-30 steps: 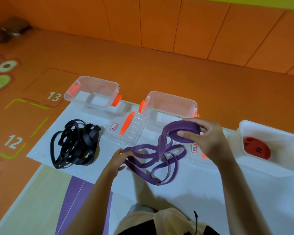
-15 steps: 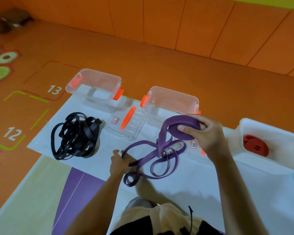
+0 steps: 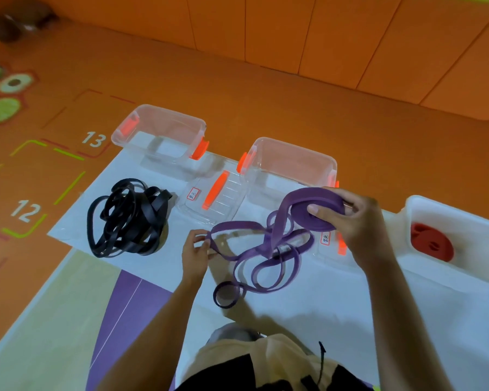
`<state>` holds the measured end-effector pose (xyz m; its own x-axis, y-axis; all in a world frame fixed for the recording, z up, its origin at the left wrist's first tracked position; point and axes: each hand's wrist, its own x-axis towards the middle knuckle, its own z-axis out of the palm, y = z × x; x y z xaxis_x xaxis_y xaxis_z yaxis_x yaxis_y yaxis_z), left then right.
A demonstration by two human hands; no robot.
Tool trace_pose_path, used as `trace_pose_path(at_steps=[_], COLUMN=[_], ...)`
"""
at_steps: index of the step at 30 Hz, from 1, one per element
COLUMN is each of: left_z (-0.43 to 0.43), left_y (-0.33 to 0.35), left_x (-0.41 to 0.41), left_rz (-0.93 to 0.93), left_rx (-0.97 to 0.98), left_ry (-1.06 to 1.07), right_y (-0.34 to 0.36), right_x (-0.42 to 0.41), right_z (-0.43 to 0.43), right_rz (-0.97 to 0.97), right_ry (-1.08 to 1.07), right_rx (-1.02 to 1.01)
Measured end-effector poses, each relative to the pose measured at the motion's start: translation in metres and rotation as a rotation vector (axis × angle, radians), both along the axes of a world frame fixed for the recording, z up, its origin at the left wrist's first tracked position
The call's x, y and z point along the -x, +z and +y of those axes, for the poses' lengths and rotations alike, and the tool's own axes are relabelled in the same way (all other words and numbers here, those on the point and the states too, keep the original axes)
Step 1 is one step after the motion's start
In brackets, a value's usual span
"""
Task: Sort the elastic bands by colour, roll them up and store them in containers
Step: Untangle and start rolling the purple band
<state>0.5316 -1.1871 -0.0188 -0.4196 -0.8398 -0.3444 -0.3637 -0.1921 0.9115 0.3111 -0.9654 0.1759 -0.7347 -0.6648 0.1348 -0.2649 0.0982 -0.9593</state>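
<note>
R hand [image 3: 359,221] at approx 2 o'clock of frame centre, held above the white sheet [image 3: 336,320]; fingers curled round a partly wound purple roll [image 3: 308,196], thumb pressed on its near face. From the roll, loose purple band [image 3: 275,232] running down toward 7 o'clock in tangled loops; lower loops lying on the sheet, small end loop nearest the body. L hand [image 3: 194,255] at 9 o'clock of those loops, pinching one strand btwn thumb & fingertips, fingers bent.

At 9 o'clock of L hand, well apart: heap of black bands [image 3: 127,218], unrolled, on the sheet near its L edge. At 12–1 o'clock of the heap: L clear container [image 3: 164,128], lid off, orange clips on both ends. At 3 o'clock of that: mid clear container [image 3: 291,162], also open, just behind the purple roll. Btwn the two, lying flat: clear lid [image 3: 226,198] w/ orange handle & small red-framed label [image 3: 193,193]; writing too small to read. Second label [image 3: 325,238] at 6 o'clock of the roll, below R hand, on another lid mostly hidden; handwritten, not legible. At 3 o'clock of R hand: white container [image 3: 463,218] w/ wound red roll [image 3: 431,245] inside.

On the orange floor [image 3: 294,103], at 9–10 o'clock of frame, printed in white: "13" [image 3: 92,139] & "12" [image 3: 24,211], each in a dashed box.
</note>
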Motion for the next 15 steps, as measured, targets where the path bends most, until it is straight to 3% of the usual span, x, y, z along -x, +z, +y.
trace_pose_path(at_steps=[5, 12, 15], left_z=[-0.019, -0.012, -0.003], left_y=[0.008, -0.003, -0.007], left_x=[0.011, 0.017, 0.022], left_rz=[0.021, -0.492, -0.521], left_rx=[0.009, 0.059, 0.068], left_ry=[0.129, -0.177, -0.212], right_y=[0.002, -0.004, -0.006], right_x=[0.005, 0.008, 0.012], right_z=[-0.005, -0.007, -0.004], right_rz=[-0.014, -0.022, 0.001], right_ry=[0.000, 0.000, -0.007], right_rx=[0.021, 0.012, -0.013])
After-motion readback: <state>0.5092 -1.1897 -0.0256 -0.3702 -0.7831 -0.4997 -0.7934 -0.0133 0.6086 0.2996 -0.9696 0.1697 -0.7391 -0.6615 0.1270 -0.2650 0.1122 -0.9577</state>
